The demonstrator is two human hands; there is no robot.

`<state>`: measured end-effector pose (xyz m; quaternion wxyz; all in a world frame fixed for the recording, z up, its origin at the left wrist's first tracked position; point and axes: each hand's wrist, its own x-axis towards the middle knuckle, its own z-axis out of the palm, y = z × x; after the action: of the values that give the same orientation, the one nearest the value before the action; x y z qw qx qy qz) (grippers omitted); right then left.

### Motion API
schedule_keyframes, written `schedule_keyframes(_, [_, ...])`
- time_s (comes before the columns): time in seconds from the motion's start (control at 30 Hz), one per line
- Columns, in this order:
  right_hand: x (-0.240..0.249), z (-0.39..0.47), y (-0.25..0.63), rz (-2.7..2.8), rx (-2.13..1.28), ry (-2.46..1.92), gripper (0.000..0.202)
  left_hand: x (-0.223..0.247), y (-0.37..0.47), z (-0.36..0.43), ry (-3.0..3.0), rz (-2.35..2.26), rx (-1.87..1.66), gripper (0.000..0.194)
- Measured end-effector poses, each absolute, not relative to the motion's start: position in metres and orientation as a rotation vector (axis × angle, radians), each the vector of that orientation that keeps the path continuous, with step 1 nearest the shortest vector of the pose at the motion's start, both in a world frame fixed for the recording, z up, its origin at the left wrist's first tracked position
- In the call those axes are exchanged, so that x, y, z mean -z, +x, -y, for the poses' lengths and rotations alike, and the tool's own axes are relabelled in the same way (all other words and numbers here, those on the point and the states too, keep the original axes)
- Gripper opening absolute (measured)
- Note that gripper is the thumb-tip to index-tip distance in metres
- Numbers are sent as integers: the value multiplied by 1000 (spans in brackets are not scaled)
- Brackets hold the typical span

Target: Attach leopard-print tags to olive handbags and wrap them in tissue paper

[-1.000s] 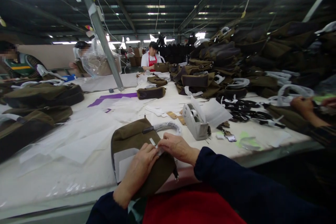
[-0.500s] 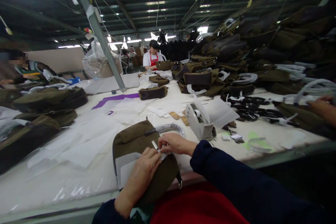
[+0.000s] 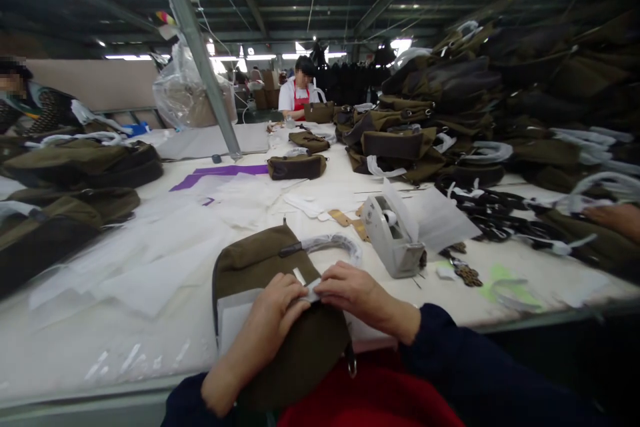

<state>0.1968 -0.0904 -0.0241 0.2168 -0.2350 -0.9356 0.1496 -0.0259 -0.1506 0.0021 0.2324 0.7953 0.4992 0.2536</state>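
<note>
An olive-green bag (image 3: 295, 353) lies on the table's near edge in front of me, its plastic-wrapped handle (image 3: 335, 240) arching toward the far side. My left hand (image 3: 275, 313) rests over the bag with its fingers bent together on a small white wrapping (image 3: 311, 290). From the other side my right hand (image 3: 350, 290) pinches the same wrapping between thumb and fingers. What the wrapping covers is hidden. A white sheet (image 3: 235, 313) lies on the bag, partly under my left hand. A metal clip (image 3: 351, 363) hangs at the bag's near right side.
A grey tape dispenser (image 3: 395, 240) stands right of the bag. Thin white sheets (image 3: 150, 260) spread over the left side. More bags (image 3: 75, 160) lie at left and pile high (image 3: 475, 93) at right. Another person's hand (image 3: 613, 217) is at the far right; a co-worker (image 3: 297, 93) sits opposite.
My right hand has turned lower and flatter, its fingers now level with my left hand's at the white wrapping. The view has shifted slightly. The bag stays in place.
</note>
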Motion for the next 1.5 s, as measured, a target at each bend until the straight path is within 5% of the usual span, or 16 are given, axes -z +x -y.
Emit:
schedule_keyframes(0.53, [46, 97, 179, 2527, 142, -672, 12, -10, -23, 164, 2306, -1625, -507, 15])
schedule_keyframes(0.7, [37, 99, 183, 2569, -44, -752, 6, 3, -26, 171, 2271, -1763, -542, 22])
schedule_keyframes(1.03, [22, 93, 136, 2509, -724, -785, 35, 7, -37, 175, 2234, -1878, -449, 36])
schedule_keyframes(1.33, [20, 90, 131, 2460, -894, -842, 21, -17, -54, 176, 2273, -2017, -104, 18])
schedule_keyframes(1.5, [26, 92, 112, 2547, -688, -897, 13, -19, -56, 173, 2290, -2030, -167, 17])
